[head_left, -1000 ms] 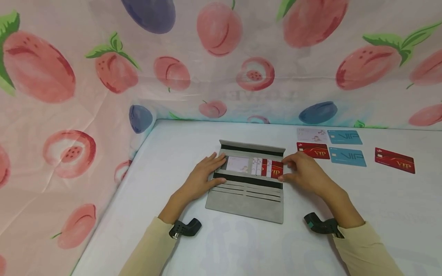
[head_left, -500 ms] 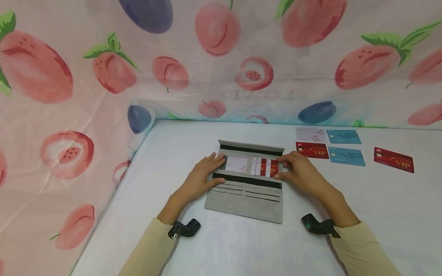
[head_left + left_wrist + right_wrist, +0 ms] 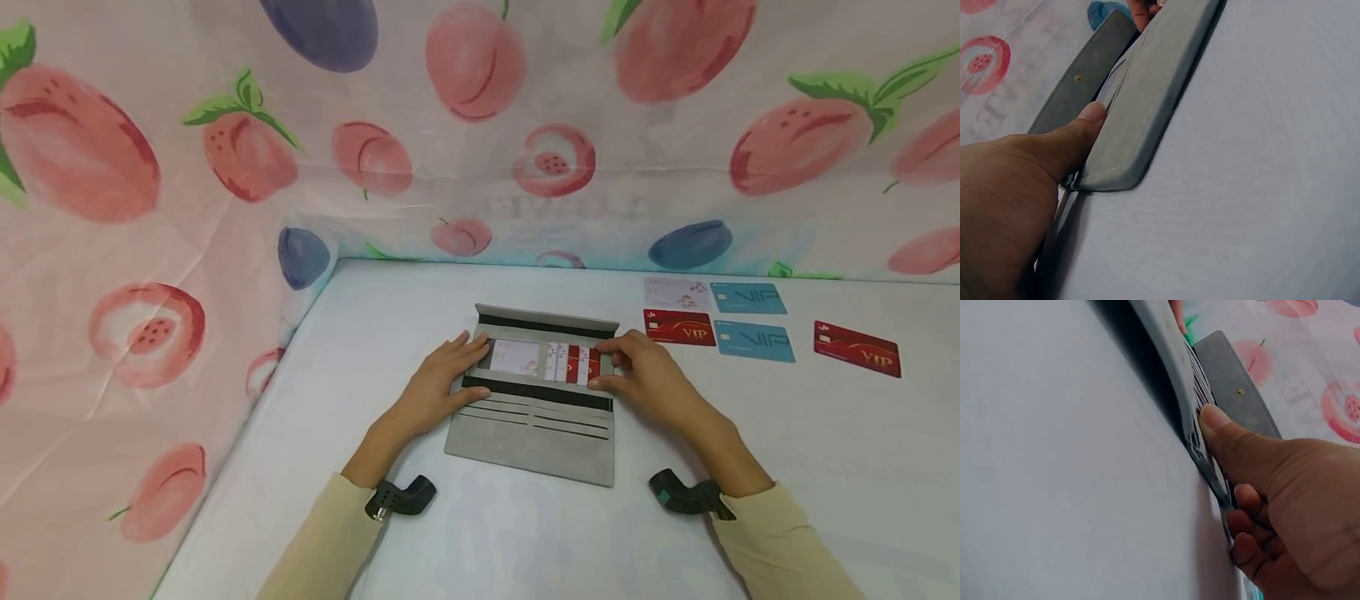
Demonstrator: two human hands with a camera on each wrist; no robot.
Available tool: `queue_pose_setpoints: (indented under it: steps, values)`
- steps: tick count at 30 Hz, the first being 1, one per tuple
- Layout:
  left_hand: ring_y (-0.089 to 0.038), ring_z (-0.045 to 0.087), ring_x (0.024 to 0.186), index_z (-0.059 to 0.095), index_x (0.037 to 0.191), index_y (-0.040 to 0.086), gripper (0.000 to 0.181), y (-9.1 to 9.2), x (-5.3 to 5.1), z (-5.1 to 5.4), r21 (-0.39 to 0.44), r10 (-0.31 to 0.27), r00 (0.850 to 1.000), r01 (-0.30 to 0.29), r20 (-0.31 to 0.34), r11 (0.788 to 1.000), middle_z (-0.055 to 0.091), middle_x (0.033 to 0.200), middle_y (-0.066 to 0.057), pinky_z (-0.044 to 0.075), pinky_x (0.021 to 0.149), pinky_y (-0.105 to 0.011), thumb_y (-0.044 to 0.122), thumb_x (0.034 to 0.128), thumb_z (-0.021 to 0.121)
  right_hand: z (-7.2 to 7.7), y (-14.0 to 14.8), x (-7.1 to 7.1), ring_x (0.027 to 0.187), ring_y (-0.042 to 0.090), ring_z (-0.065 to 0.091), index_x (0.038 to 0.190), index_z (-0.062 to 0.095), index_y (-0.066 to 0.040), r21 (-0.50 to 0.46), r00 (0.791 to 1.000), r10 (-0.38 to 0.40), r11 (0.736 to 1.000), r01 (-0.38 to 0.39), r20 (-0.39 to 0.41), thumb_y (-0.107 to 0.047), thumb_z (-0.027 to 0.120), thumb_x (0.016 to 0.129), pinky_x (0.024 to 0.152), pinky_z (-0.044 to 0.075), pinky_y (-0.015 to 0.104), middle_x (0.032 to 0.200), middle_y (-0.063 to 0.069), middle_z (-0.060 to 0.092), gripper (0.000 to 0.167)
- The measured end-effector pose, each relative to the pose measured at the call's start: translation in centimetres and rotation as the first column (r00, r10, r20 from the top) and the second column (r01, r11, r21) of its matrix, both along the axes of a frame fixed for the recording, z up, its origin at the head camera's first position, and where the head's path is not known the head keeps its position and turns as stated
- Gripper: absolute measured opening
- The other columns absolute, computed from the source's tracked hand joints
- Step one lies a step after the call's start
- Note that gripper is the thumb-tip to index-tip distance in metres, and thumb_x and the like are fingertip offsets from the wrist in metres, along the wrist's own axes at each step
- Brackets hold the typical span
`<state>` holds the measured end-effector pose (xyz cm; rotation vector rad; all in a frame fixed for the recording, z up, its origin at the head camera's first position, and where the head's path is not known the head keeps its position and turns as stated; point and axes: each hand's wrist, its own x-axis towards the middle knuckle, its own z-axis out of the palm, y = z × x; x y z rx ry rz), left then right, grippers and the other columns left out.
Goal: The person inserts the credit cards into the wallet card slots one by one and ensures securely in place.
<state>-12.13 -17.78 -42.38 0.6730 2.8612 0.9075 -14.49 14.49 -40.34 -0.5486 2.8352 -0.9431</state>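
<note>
On the white table (image 3: pixel 525 542), an opened grey leather-look wallet (image 3: pixel 525 454) already holds a white floral card (image 3: pixel 513 357) at left and a staggered row of white and red cards at right, while five loose red, blue and white plastic cards (image 3: pixel 753 340) lie outside it. The left hand (image 3: pixel 442 375) spreads its fingers on the wallet's left edge; the right hand (image 3: pixel 656 375) pinches the row's outermost red card (image 3: pixel 594 367), which seems not yet fully seated. Compared with a second ago, that hand is further left and less red shows.
</note>
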Motion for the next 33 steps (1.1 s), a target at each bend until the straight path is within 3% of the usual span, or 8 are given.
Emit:
queue_pose_setpoints:
  steps: [8, 26, 33]
  values:
    - [-0.034, 0.024, 0.157, 0.045, 0.154, 0.005, 0.069, 0.05, 0.0, 0.0, 0.008, -0.002, 1.0, 0.002, 0.001, 1.0, 0.037, 0.165, -0.008, 0.017, 0.13, -0.052, 0.032, 0.0957, 0.071, 0.23, 0.73, -0.08, 0.095, 0.026, 0.053, 0.126, 0.07, 0.0, 0.001, 1.0, 0.027, 1.0, -0.027, -0.013, -0.014, 0.082, 0.087, 0.082, 0.049, 0.04, 0.09, 0.005, 0.057, 0.043]
    - [-0.034, 0.024, 0.157, 0.044, 0.154, 0.006, 0.069, -0.07, 0.0, 0.28, -0.013, 0.007, 1.0, -0.007, 0.0, 1.0, 0.036, 0.165, -0.007, 0.017, 0.13, -0.053, 0.033, 0.0964, 0.07, -0.34, 0.41, -0.03, 0.092, 0.024, 0.052, 0.124, 0.069, 0.003, -0.075, 0.998, 0.023, 0.997, -0.027, -0.05, -0.011, 0.083, 0.085, 0.078, 0.042, 0.035, 0.089, 0.005, 0.056, 0.044]
    - [-0.034, 0.024, 0.157, 0.045, 0.154, 0.006, 0.069, 0.05, -0.07, -0.08, 0.006, -0.004, 1.0, 0.004, -0.006, 1.0, 0.036, 0.165, -0.008, 0.017, 0.13, -0.053, 0.031, 0.0954, 0.072, -0.07, 0.73, 0.03, 0.096, 0.025, 0.051, 0.127, 0.068, 0.001, -0.035, 0.999, 0.037, 0.999, -0.037, -0.023, -0.014, 0.081, 0.088, 0.081, 0.044, 0.038, 0.091, 0.004, 0.056, 0.044]
